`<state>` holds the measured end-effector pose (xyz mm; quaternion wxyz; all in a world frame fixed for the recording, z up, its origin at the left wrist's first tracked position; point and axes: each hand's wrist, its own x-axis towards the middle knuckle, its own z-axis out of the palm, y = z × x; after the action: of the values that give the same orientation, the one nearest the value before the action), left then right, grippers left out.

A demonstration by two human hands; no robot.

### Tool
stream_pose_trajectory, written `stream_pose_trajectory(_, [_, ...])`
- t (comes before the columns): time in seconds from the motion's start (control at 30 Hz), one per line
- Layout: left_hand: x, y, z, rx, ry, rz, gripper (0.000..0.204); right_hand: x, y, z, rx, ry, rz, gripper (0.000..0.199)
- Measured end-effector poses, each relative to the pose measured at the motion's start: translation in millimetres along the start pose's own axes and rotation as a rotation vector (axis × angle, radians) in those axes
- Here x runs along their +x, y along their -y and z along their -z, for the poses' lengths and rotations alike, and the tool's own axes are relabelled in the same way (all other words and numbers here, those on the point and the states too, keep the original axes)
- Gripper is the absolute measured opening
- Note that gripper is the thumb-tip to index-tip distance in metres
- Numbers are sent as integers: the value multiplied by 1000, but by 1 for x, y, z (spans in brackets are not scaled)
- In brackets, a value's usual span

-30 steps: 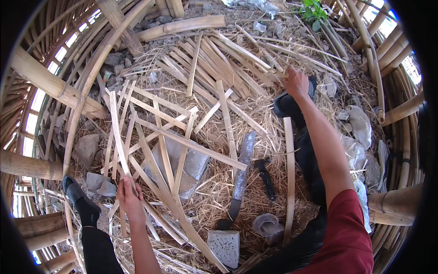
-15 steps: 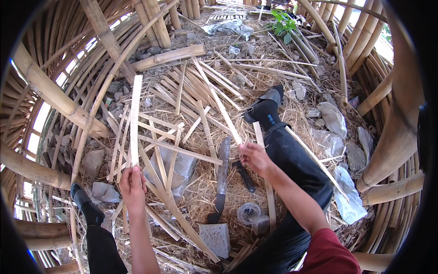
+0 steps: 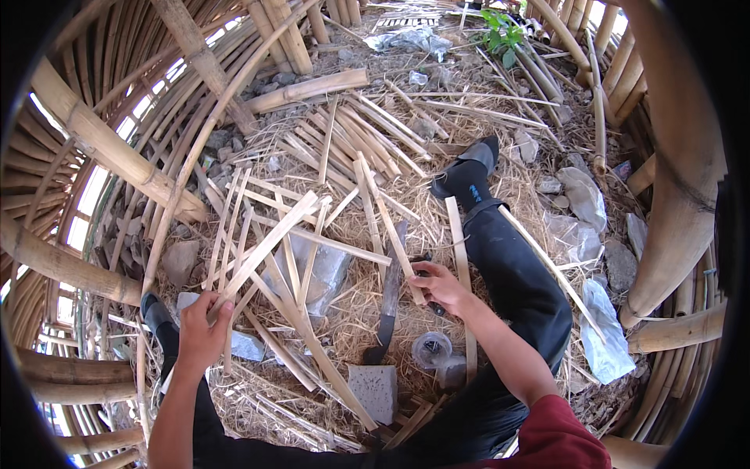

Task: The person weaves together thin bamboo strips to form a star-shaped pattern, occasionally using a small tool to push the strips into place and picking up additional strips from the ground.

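Note:
My left hand (image 3: 205,328) is closed on the lower end of a pale, flat bamboo strip (image 3: 273,235), which slants up to the right over other strips. Between the fingers of my right hand (image 3: 442,288) is the lower end of a second bamboo strip (image 3: 388,227), leaning up to the left. A long knife with a worn handle (image 3: 388,309) lies on the straw between my hands, its dark blade toward me. Partly behind my right hand lies a small black tool (image 3: 422,258) whose kind I cannot make out.
Many loose bamboo strips (image 3: 336,141) lie piled ahead. A flat stone slab (image 3: 316,273), a grey block (image 3: 373,393) and a clear plastic cup (image 3: 431,349) rest on the straw. My legs (image 3: 516,273) flank the work area. Bamboo poles (image 3: 117,164) and plastic bags (image 3: 605,332) stand or lie around.
The strip in my left hand has tipped from nearly upright to slanting right, and that hand has moved left and down. My right hand has moved slightly down and right with its strip.

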<state>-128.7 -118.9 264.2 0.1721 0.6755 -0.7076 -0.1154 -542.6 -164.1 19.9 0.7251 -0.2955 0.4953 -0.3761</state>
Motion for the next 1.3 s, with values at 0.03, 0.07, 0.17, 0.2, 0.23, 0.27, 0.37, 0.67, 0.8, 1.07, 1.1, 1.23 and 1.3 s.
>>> stream_pose_trajectory(0.03, [-5, 6, -2, 32, -9, -26, 26, 4, -3, 1, 12, 6, -15, 40])
stream_pose_trajectory(0.07, [-9, 16, -5, 64, -18, -52, 26, 5, -5, 1, -1, 27, -5, 41])
stream_pose_trajectory(0.17, [-14, 17, -7, 161, -62, -124, 26, 6, -9, 3, -50, 84, 4, 44])
stream_pose_trajectory(0.2, [-10, 12, -6, 192, -81, -150, 26, 5, -10, 3, -42, 91, -9, 44])
stream_pose_trajectory(0.23, [-6, 5, -9, 142, -108, -188, 27, 4, -11, 6, -32, 91, -21, 44])
stream_pose_trajectory(0.27, [-6, -2, -5, 120, -103, -151, 27, 4, -13, 5, -13, 100, -33, 45])
stream_pose_trajectory(0.37, [-6, -9, -1, 53, -143, -155, 27, 6, -18, 5, -40, 117, -31, 43])
stream_pose_trajectory(0.67, [-9, 6, 10, 166, -167, -94, 26, 5, -14, -8, -45, -104, 132, 61])
stream_pose_trajectory(0.8, [6, -4, 2, -6, -146, -2, 22, 13, -20, 17, 108, -102, 64, 58])
stream_pose_trajectory(1.07, [7, -2, -2, -627, 62, 404, 37, 6, -11, -3, 54, -25, 9, 30])
stream_pose_trajectory(1.1, [7, -8, -4, -685, 79, 423, 37, 4, -10, -7, 55, -21, 22, 28])
stream_pose_trajectory(1.23, [17, -26, -21, -763, 177, 484, 37, 6, -17, 5, 33, -3, 26, 27])
stream_pose_trajectory(1.3, [27, -30, -28, -742, 212, 459, 38, 7, -17, 11, 30, 7, 61, 29])
